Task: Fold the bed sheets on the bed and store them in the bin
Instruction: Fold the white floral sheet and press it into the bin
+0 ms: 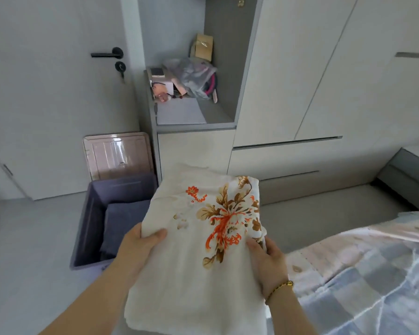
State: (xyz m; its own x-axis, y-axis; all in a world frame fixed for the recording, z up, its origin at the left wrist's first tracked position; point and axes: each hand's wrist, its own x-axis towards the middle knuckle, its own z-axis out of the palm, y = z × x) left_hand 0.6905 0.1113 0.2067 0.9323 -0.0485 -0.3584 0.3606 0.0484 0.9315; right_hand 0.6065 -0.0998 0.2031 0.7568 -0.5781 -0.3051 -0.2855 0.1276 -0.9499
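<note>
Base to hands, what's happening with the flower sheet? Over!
Left hand and right hand grip the folded floral sheet, off the bed. Purple bin open on the floor, dark folded cloth inside. Lid propped behind; nothing blocking.

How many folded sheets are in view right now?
2. The white floral sheet is held by the left hand and right hand; the dark blue sheet lies inside the bin. Others may be hidden beneath it.

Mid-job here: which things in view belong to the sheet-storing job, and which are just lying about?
Job: floral sheet, gripped by left hand and right hand; purple bin; dark folded cloth inside it; bed.
Lying about: pink lid behind the bin; plastic bag and tan box in the wardrobe niche.
</note>
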